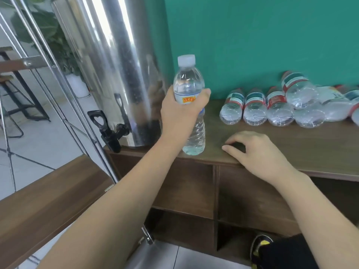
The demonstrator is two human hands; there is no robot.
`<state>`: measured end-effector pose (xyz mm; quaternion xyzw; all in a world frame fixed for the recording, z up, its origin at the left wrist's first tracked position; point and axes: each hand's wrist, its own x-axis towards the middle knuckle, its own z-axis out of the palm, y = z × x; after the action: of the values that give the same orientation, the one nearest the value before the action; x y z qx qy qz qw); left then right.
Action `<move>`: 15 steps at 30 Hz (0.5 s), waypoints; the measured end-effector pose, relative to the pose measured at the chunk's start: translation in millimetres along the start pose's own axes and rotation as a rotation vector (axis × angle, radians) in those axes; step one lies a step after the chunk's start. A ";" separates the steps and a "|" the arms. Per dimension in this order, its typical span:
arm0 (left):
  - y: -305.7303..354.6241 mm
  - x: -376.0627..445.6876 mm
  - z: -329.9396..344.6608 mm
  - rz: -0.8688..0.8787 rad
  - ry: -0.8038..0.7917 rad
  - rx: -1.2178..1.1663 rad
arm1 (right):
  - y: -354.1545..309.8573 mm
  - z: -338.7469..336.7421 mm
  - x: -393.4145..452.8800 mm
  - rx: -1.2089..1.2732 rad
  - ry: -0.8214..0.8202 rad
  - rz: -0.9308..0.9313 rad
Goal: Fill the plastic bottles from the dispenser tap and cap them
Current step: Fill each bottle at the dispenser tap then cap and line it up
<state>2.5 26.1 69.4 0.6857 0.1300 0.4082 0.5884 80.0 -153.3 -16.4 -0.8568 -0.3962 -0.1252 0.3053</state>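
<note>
My left hand (180,111) grips a clear plastic bottle (189,82) around its middle. The bottle is full of water, wears a white cap and stands upright on the wooden shelf top (291,150). Left of it stands the tall steel dispenser (110,70), whose black tap (108,131) juts out over the shelf's left edge. My right hand (256,152) rests on the shelf's front edge with loosely curled fingers and holds nothing. Several empty bottles (272,107) with red and green labels lie on their sides at the back right.
A green wall (252,35) backs the shelf. Below the top are open wooden cubbies (186,187). A slanted metal frame (58,74) and a wooden board (48,200) lie to the left, with a stool and a plant beyond.
</note>
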 end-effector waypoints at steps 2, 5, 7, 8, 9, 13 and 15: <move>-5.6 8.0 13.7 -0.014 0.015 -0.017 | 1.1 2.9 -0.5 0.007 0.008 -0.005; -9.8 17.4 29.6 -0.023 0.035 0.001 | 0.6 6.7 1.0 -0.005 0.020 -0.016; -11.7 20.3 35.2 -0.028 0.027 0.023 | 0.3 8.1 1.7 -0.019 0.025 -0.024; -13.0 21.0 35.8 -0.026 0.019 0.027 | -0.3 8.6 1.9 -0.026 0.027 -0.027; -14.7 21.2 35.2 -0.021 0.011 0.028 | -0.9 8.9 1.8 -0.034 0.030 -0.027; -24.4 20.2 24.3 0.014 -0.040 0.056 | -4.5 8.8 2.2 -0.057 0.025 -0.018; -30.6 17.7 17.3 0.026 -0.086 0.104 | -5.8 8.1 2.3 -0.055 0.024 -0.012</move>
<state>35.3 34.0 49.0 0.7340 0.1167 0.3787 0.5515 76.9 -144.0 -19.2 -0.8610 -0.3940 -0.1481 0.2855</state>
